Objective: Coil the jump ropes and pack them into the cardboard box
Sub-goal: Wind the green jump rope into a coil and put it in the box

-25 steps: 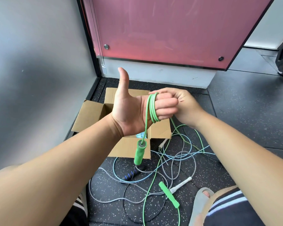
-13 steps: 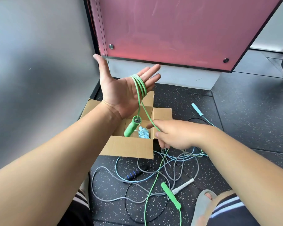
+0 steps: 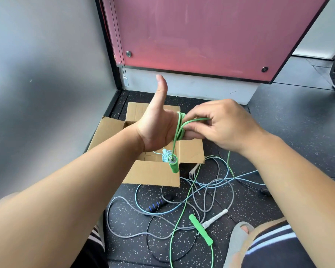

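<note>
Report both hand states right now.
Left hand: open, thumb up, green jump rope looped round its straight fingers.
Right hand: closed, pinching the green jump rope.

Both bare forearms reach forward. The person's left hand (image 3: 157, 130) stands palm inward, thumb upright, fingers pointing right with the green jump rope (image 3: 178, 128) looped round them. The right hand (image 3: 222, 126), fingers curled, pinches the rope beside those fingers.

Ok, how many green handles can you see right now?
2. One green handle dangles from the rope wound round the left hand, above the box. The other lies on the floor among loose ropes. More may lie hidden.
</note>
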